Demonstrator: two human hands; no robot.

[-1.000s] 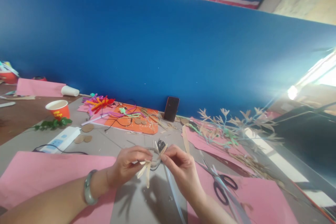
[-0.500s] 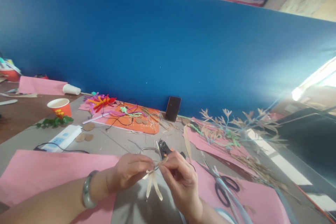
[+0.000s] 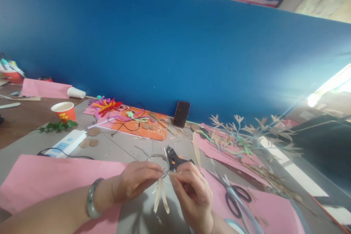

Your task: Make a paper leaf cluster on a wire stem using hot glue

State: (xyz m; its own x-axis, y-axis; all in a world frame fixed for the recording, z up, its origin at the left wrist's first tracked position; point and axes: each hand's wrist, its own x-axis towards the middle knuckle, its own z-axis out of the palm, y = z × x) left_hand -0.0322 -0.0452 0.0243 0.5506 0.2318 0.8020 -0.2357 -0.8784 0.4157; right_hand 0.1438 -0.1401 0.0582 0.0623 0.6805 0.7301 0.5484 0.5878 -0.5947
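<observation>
Ring (image 3: 158, 155) of thin grey strand sits at the near middle of the table (image 3: 131, 214), with pale strips (image 3: 163, 197) hanging toward the near side just below it. The left hand (image 3: 144, 175) is drawn to a narrow pinch on the ring, fingertips close to where the strips meet it. The right hand (image 3: 192, 193) also has thumb and forefinger brought together, just right of the ring; whether a strip end lies between them, I cannot tell. For this fine work, a firm left pinch at the joint would probably prevent twisting, while light, small right-hand pulls should spare the strips, which look easy to tear. Care seems wise around the dark pliers (image 3: 173, 158) just beyond the right fingers, and the scissors (image 3: 238, 197) lying farther right, lest a strip snag.
</observation>
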